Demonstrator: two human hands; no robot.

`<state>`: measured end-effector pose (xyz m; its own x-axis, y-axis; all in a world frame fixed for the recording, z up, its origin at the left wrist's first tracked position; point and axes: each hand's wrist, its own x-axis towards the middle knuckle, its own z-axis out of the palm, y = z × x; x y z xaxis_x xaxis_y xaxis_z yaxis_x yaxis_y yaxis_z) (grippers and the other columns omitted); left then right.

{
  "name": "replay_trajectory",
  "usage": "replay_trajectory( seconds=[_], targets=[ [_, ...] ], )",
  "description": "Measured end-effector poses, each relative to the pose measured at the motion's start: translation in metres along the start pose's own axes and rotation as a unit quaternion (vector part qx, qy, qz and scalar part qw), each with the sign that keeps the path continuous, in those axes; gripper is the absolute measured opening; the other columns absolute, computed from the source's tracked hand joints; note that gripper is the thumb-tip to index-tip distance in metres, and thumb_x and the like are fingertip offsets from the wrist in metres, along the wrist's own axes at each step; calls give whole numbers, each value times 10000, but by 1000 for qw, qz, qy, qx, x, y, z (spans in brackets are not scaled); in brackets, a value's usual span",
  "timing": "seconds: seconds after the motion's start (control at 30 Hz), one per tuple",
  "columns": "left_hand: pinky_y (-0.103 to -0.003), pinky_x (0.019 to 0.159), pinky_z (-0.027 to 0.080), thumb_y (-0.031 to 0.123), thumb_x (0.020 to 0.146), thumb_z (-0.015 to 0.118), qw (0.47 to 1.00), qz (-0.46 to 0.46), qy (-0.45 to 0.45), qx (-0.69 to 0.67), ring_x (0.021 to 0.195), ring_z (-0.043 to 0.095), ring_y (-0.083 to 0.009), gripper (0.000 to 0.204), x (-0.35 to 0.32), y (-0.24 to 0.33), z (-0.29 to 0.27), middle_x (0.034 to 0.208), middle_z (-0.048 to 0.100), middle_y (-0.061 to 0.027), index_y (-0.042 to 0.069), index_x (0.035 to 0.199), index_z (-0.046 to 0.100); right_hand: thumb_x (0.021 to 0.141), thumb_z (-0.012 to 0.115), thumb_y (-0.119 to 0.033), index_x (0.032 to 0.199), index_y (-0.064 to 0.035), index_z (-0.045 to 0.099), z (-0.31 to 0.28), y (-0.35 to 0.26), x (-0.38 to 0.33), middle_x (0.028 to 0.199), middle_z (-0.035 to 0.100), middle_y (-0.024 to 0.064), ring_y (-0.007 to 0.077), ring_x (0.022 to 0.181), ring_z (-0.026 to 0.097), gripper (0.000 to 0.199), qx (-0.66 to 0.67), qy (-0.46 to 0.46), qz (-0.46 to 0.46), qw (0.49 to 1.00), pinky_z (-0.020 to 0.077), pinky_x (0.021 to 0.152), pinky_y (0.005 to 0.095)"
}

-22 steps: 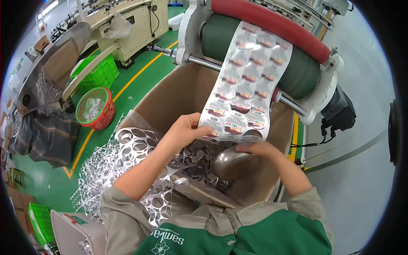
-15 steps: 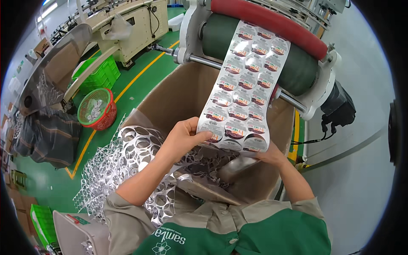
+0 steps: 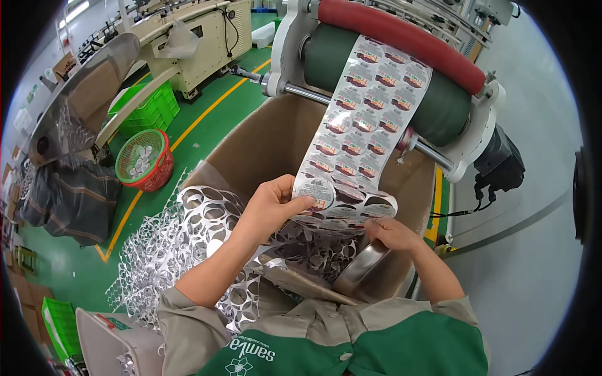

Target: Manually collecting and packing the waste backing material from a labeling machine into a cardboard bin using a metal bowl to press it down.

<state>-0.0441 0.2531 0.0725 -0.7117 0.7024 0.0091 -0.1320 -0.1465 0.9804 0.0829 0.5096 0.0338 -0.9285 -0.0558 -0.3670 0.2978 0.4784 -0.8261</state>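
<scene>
Pinching the left edge of a sticker strip (image 3: 365, 128) with the left hand (image 3: 274, 203). Gripping a metal bowl (image 3: 362, 272) with the right hand (image 3: 395, 234), 2 hands apart. Holding the strip over a brown bin (image 3: 248, 147), long way from near left to far right, up to a green roller (image 3: 327, 56).

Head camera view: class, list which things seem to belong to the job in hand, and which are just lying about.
Seem in use:
printed sheet, held by the left hand
metal bowl, in the right hand
green roller, under the sheet
brown bin below

Probably lying about:
red basket
green crate behind it
dark sack
punched scrap
</scene>
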Motion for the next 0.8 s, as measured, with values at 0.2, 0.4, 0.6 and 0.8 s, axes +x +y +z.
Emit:
replay_trajectory(
  seconds=[0.2,0.4,0.6,0.8],
  targets=[
    [-225,724,452,34,792,592,999,3,10,33,795,572,-86,184,5,-4,-8,885,621,-55,-37,957,555,864,528,-379,1058,-85,551,-2,-12,8,653,494,-34,49,550,437,353,25,-55,21,998,373,485,225],
    [-219,711,444,38,782,602,998,-13,25,52,767,561,-73,161,4,-17,-18,852,621,-39,-27,926,572,753,675,-352,1033,-39,595,-13,4,18,837,600,15,100,744,518,428,-46,-123,-59,990,435,677,261],
    [-233,670,431,71,773,612,988,1,33,152,750,544,-85,180,20,-26,-31,814,599,-39,-40,910,574,795,610,-367,1040,-44,590,-17,1,35,819,620,78,124,762,541,406,-152,-122,-8,981,441,692,291],
    [-442,827,377,505,758,561,649,132,57,747,880,569,-324,574,23,-69,-92,885,619,-173,37,1089,536,804,505,-459,761,20,637,-26,56,105,781,604,222,374,806,585,499,-356,54,84,929,451,690,425]
  ],
)
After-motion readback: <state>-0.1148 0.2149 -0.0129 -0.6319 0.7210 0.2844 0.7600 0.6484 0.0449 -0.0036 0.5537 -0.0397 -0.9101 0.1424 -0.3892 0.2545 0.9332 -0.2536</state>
